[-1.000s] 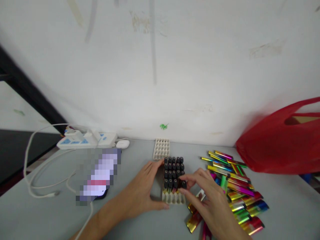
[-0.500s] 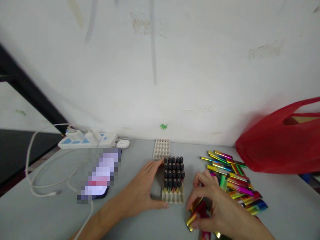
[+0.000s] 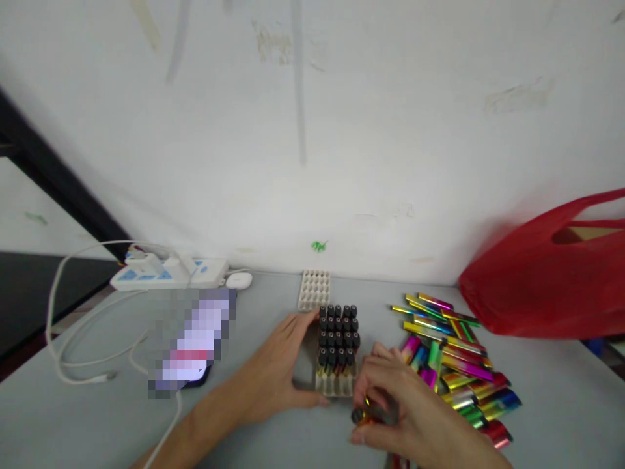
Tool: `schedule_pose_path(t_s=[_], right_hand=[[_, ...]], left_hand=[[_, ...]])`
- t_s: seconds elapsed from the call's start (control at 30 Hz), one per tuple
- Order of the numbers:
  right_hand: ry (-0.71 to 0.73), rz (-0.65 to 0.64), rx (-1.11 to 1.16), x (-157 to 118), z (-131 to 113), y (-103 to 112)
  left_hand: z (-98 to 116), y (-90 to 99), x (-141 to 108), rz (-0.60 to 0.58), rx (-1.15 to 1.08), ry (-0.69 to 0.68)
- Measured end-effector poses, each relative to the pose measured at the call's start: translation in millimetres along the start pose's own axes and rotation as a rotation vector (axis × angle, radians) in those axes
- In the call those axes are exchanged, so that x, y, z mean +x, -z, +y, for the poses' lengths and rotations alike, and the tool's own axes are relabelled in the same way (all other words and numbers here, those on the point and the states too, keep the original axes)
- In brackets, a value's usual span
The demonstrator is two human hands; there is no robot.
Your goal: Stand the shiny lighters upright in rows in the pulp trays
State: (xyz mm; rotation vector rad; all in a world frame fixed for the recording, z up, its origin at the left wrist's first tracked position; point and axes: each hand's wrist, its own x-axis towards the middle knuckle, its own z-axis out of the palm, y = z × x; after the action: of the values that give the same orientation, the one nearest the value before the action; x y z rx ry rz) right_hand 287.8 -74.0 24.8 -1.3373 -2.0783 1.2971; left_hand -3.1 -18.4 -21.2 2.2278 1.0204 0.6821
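A beige moulded tray (image 3: 336,387) stands on the table with several upright black-topped tubes (image 3: 338,339) in its back rows; the front cells hold none. My left hand (image 3: 273,368) spans the tray's left side, thumb at the front corner and fingers at the back corner, steadying it. Just right of the tray's front, my right hand (image 3: 395,397) pinches a small gold tube with a dark round end (image 3: 360,415) between thumb and fingers. Part of that tube is hidden by the fingers. Shiny metallic coloured tubes (image 3: 461,361) lie in a loose pile beyond my right hand.
Behind the filled tray, a second beige tray (image 3: 315,290) lies near the wall. A phone (image 3: 198,339), a white power strip (image 3: 170,273), cables and a white earbud case (image 3: 239,281) are at left. A red bag (image 3: 547,280) leans at the right.
My right hand has moved left toward the tray, lifting the gold tube and turning its dark end leftward. More of the coloured pile shows. The left hand stays at the tray.
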Motion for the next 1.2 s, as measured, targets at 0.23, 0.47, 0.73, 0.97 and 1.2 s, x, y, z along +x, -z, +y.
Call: schedule_pose_path(t_s=[0.23,0.47,0.73,0.97,1.2], right_hand=[[0.015,0.254,0.512,1,1,-3],[-0.082,0.352,1.067,0,-5,-2],[-0.077,0.232,1.294,-5,-16,0],[-0.047,0.098,1.362,4,-10,-8],[-0.041,0.051,1.341,9,1,-18]], left_hand=[[-2,-1.4,0,-0.003,-0.002,0.011],[-4,-2.9,0,0.008,0.005,-0.007],[-3,-1.5,-1,0.002,0.009,0.000],[-1,-0.7,-1,-0.021,0.017,0.023],[1,0.5,0,-0.021,0.013,0.033]])
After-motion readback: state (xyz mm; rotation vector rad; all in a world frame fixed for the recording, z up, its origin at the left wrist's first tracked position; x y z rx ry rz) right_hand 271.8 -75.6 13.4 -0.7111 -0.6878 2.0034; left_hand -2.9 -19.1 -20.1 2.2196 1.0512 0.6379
